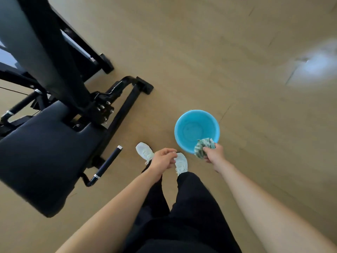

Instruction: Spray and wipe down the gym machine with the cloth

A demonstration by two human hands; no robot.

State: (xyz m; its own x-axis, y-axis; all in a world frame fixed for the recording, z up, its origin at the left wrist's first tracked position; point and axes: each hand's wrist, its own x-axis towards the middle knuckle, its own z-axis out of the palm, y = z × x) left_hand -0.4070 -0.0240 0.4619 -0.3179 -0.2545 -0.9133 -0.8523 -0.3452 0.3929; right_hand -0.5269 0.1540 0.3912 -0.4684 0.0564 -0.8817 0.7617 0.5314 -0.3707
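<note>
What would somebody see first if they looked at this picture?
The bright blue bucket jumps out first, sitting on the tan floor near the middle. At its near rim, the right hand grips a crumpled green-and-white cloth. The big black gym machine with its padded seat fills the left side.

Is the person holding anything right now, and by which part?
The right hand grips a bunched green-and-white cloth by its near end, over the blue basin's rim. The left hand holds nothing.
</note>
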